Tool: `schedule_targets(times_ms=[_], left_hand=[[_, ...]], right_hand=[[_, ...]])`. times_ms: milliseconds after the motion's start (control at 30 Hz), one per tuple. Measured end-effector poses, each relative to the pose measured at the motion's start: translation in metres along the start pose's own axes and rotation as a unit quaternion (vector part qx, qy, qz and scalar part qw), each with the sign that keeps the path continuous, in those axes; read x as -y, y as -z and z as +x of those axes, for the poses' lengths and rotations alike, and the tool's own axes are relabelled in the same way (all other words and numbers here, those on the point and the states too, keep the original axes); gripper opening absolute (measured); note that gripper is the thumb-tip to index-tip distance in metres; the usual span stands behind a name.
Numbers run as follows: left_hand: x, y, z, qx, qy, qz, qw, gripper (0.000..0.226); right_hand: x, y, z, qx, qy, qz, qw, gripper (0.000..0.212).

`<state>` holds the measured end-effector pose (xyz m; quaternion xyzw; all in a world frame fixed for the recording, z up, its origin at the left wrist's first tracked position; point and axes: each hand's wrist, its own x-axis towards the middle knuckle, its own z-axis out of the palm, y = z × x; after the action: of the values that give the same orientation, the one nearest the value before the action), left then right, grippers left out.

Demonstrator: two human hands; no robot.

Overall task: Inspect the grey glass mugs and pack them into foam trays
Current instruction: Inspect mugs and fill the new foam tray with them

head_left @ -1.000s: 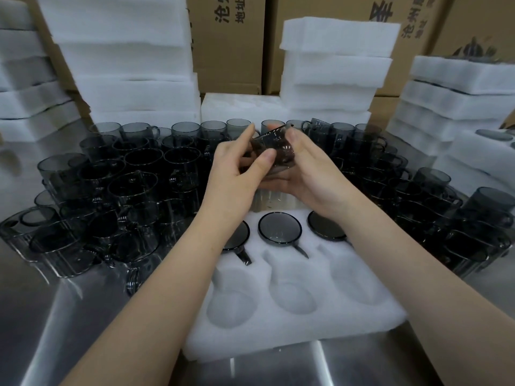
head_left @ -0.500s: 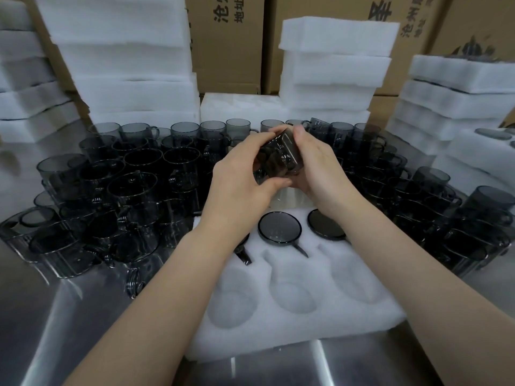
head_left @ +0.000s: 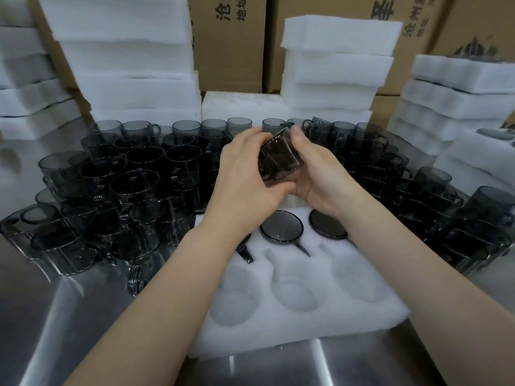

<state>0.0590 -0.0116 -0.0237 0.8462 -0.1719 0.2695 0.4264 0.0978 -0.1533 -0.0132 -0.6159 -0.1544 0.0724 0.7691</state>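
Both hands hold one grey glass mug (head_left: 280, 160) tilted on its side above the far edge of the white foam tray (head_left: 301, 321). My left hand (head_left: 245, 185) grips its left side and base with fingers and thumb. My right hand (head_left: 312, 174) cups its right side, thumb on top. In the tray's far row sit three mugs, among them a middle one (head_left: 281, 228) and a right one (head_left: 327, 225); the left one is mostly hidden by my left wrist. The near row's three pockets are empty.
Many loose grey mugs crowd the steel table, a cluster on the left (head_left: 119, 196) and another on the right (head_left: 457, 227). Stacks of foam trays (head_left: 125, 65) stand behind, with cardboard boxes (head_left: 231, 43) at the back. Bare steel lies in front of the tray.
The mug has been turned in my hands from roughly mouth-toward-me to lying tilted on its side, and both hands have shifted slightly lower around it.
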Motion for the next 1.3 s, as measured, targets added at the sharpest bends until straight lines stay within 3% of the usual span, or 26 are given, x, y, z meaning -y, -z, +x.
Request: schedule_targets(times_ms=[133,367,433,533,600,700,800,867,1033,1300], left_hand=[[-0.004,0.002,-0.001,-0.032,-0.004,0.006,0.999,0.06],[-0.005,0.006,-0.004,-0.009,-0.045,-0.044,0.998,0.068],[-0.004,0.005,-0.004,-0.006,-0.05,-0.062,0.997,0.069],[-0.003,0.004,-0.004,0.0,-0.026,-0.104,0.994,0.071],[-0.002,0.003,-0.004,0.007,-0.016,-0.099,0.995,0.072],[-0.001,0.002,-0.002,0.024,-0.027,-0.031,0.999,0.074],[-0.004,0.003,-0.003,0.028,-0.027,-0.008,0.999,0.084],[-0.006,0.004,-0.004,0.01,-0.023,-0.022,0.999,0.077],[-0.01,0.005,-0.005,-0.026,-0.023,-0.045,0.998,0.064],[-0.011,0.004,-0.007,0.008,-0.089,-0.069,0.994,0.063]], right_hand=[[0.0,-0.004,-0.002,-0.058,0.049,-0.072,0.994,0.041],[0.006,0.001,-0.002,-0.089,-0.003,0.034,0.995,0.032],[0.006,0.003,-0.001,-0.061,-0.019,0.066,0.996,0.036],[0.005,0.005,-0.002,0.046,-0.077,0.118,0.989,0.056],[0.005,0.006,-0.002,0.112,-0.105,0.128,0.98,0.055],[0.003,0.007,-0.001,0.139,-0.113,0.121,0.976,0.049],[0.001,0.006,0.001,0.096,-0.09,0.106,0.986,0.04],[0.0,0.005,0.002,0.081,-0.059,0.112,0.989,0.033],[-0.001,0.002,0.002,0.047,-0.033,0.111,0.992,0.043],[0.003,0.002,0.003,-0.006,-0.033,0.136,0.99,0.031]])
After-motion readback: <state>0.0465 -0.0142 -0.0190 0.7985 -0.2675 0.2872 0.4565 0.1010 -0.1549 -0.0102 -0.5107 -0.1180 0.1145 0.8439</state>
